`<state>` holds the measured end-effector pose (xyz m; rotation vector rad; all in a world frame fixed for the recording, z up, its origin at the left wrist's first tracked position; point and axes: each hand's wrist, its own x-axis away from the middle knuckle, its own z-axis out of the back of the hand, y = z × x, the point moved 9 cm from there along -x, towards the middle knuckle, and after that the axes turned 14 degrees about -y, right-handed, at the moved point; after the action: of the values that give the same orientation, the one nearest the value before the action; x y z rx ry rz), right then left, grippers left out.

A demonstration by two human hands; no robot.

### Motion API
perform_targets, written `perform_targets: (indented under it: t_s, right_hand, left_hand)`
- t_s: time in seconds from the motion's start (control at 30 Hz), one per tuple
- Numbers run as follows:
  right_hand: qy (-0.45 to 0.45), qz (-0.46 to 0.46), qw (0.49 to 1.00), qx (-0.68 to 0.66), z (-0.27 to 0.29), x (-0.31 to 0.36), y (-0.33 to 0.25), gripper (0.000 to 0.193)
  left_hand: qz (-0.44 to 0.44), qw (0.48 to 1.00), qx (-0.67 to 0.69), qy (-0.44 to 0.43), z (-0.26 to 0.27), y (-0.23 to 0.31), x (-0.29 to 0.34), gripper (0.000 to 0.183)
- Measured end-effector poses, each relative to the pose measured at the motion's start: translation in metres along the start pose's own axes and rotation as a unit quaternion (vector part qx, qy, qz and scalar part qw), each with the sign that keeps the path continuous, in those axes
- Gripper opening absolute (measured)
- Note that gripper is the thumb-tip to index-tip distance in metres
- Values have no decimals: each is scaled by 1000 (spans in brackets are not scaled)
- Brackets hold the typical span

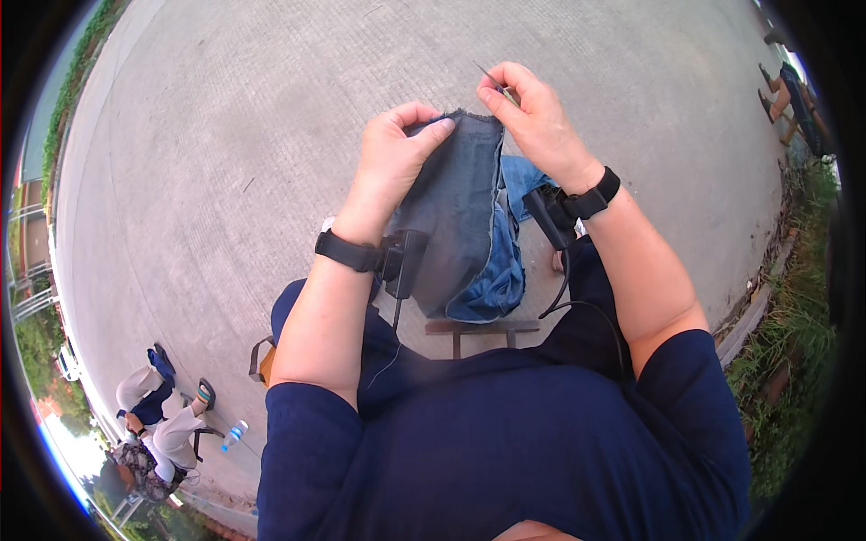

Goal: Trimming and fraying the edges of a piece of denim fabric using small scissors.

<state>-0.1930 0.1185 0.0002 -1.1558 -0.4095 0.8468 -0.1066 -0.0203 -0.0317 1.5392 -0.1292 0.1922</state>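
Note:
A dark blue-grey piece of denim [456, 194] with a frayed top edge hangs in front of me. My left hand [390, 153] is closed on its upper left corner, thumb and fingers pinching the edge. Just beyond the cloth's upper right corner, my right hand [546, 122] is closed round a small, thin pointed tool [486, 74]. The tool's dark tip sticks out to the upper left, while the fingers hide most of it, so its exact kind cannot be made out. Lighter blue denim [498, 275] lies bunched behind and below the dark piece.
A small wooden stool [483, 326] shows between my legs. Both wrists wear black straps with box-shaped devices and cables. On the left, a seated person [162, 424] is near a plastic bottle [234, 435]. Another person [794, 99] sits far right; grass [785, 352] borders the concrete [253, 117].

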Motion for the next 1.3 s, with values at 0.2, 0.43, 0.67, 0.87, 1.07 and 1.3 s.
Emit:
perform_targets:
  t_s: [0.2, 0.43, 0.67, 0.87, 1.07, 1.3]
  right_hand:
    - [-8, 45, 991, 122, -3, 2, -25, 14]
    - [-21, 58, 993, 102, -5, 2, -30, 13]
    - [-85, 6, 995, 50, -23, 4, -27, 13]
    - [-122, -26, 982, -139, -14, -1, -5, 15]
    - [-107, -61, 964, -235, 3, -4, 9, 18]
    - [25, -71, 972, -221, 54, -8, 33, 18]
  left_hand:
    - [20, 993, 120, -7, 0, -9, 0, 10]
    - [37, 998, 36, -34, -14, 5, 0, 15]
    - [27, 999, -8, -26, -15, -9, -7, 12]
    - [37, 998, -32, -45, -9, -4, -5, 10]
    - [35, 998, -46, -26, 7, -3, -1, 12]
    - [39, 996, -78, -22, 12, 1, 3, 15]
